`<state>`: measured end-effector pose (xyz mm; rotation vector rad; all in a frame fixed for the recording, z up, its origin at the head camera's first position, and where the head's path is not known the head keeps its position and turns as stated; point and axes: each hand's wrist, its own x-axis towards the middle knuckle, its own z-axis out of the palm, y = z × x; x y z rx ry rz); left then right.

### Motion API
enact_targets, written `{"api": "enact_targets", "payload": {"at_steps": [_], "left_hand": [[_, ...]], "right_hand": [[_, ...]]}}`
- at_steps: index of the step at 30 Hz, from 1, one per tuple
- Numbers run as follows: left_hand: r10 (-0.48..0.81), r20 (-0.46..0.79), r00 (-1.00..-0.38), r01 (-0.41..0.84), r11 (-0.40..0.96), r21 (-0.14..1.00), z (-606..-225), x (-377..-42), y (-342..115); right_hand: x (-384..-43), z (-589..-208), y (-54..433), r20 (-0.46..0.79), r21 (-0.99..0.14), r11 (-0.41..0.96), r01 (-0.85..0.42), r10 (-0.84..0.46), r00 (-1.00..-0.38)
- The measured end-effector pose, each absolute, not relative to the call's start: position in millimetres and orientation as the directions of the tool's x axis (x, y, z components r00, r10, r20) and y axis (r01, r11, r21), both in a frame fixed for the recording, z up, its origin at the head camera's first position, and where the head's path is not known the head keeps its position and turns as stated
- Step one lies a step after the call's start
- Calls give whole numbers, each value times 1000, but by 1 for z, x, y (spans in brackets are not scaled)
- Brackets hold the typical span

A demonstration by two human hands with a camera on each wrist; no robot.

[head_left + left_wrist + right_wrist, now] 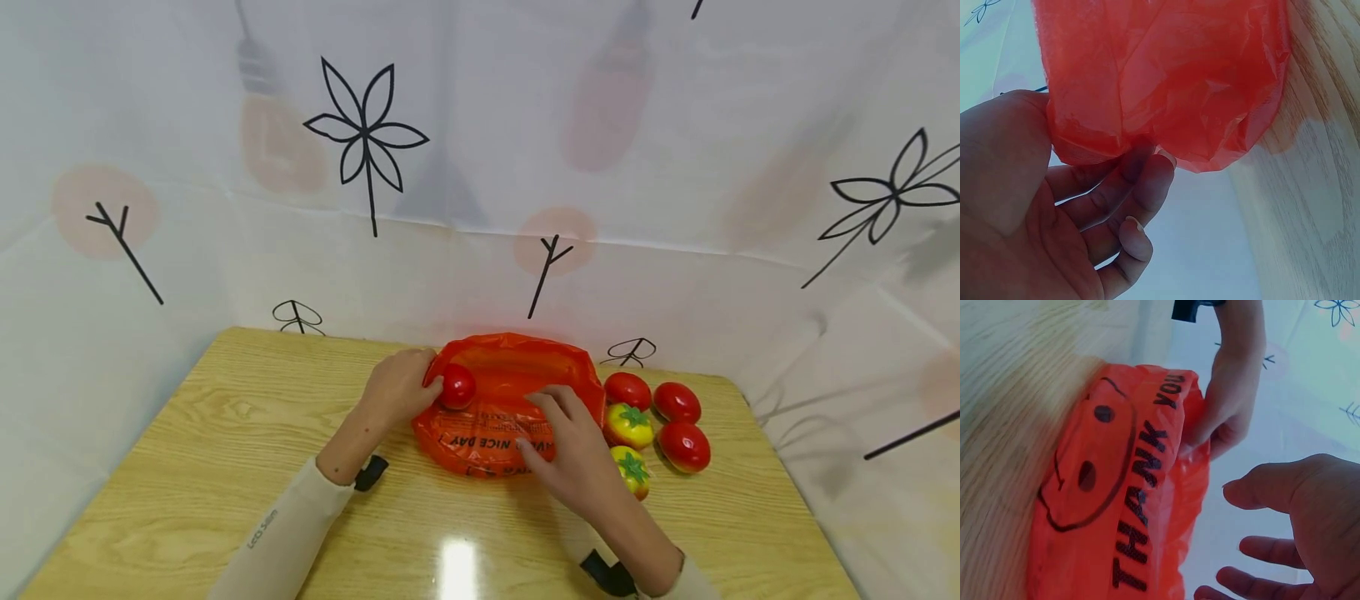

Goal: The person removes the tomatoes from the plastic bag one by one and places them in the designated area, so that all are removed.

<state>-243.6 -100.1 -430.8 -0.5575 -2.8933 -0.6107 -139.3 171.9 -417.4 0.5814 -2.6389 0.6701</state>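
Observation:
A red plastic bag (pixel 502 367) with black print stands on the table with its mouth spread wide. My left hand (pixel 401 383) grips its left rim, thumb on the inner side and fingers outside, as the left wrist view also shows with the bag wall (pixel 1166 81) between them. Just inside the mouth, close by the left thumb, is a glossy red toy tomato (pixel 457 387). Over the bag's right front side hovers my right hand (pixel 573 454), fingers spread and holding nothing. In the right wrist view that hand (pixel 1310 531) is apart from the bag's printed side (pixel 1122 481).
Right of the bag lie several toy fruits: glossy red ones (pixel 684 446) and yellow-red ones with green leafy tops (pixel 628 426), partly behind the right hand. The wooden table (pixel 187 475) ends at a white patterned cloth (pixel 480 167) behind and at the sides.

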Motion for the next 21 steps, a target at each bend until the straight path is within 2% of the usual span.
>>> {"api": "enact_targets", "payload": {"at_steps": [7, 21], "left_hand": [[332, 203, -921, 386, 849, 361, -431, -244, -100], [329, 210, -921, 386, 848, 363, -431, -244, -100]], "right_hand": [[-149, -419, 159, 417, -399, 782, -479, -310, -854], [-165, -421, 139, 315, -435, 787, -438, -322, -893]]}}
